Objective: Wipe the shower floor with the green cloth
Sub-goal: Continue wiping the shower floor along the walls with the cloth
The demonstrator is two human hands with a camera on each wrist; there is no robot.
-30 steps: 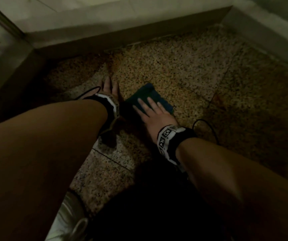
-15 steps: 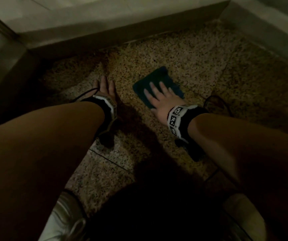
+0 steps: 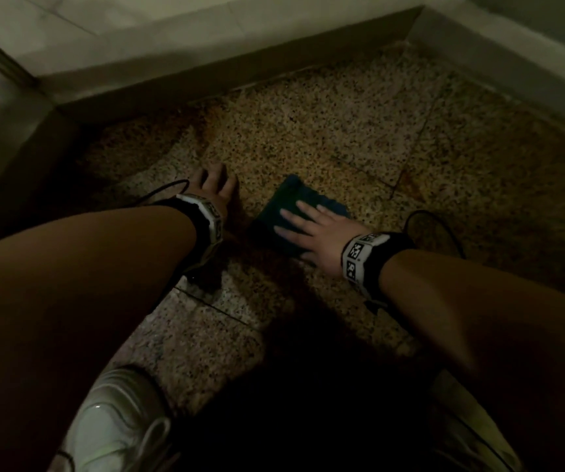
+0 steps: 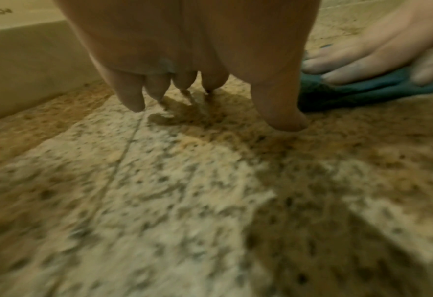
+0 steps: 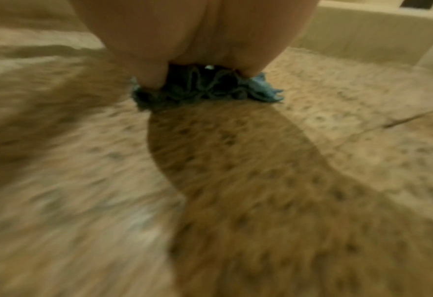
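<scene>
1. The speckled brown-and-beige stone shower floor (image 3: 325,131) filled the middle of the head view, and a pale raised curb (image 3: 206,59) ran along the upper part of the frame.
2. The folded dark green cloth (image 3: 294,202) lay flat on this floor, a little right of the centre of the head view.
3. The right hand (image 3: 311,229) lay on top of the cloth with its fingers (image 3: 291,216) straight and spread, so its grip was apart and it pressed the cloth down to the floor.
4. In the right wrist view the cloth (image 5: 210,88) was bunched under the right hand (image 5: 197,36), and the floor around it was blurred.
5. The left hand (image 3: 214,182) stood just left of the cloth, apart from it, with its fingertips (image 4: 133,100) touching the floor; its grip was apart and held nothing.
6. A white shoe (image 3: 117,420) showed in the lower left of the head view.
</scene>
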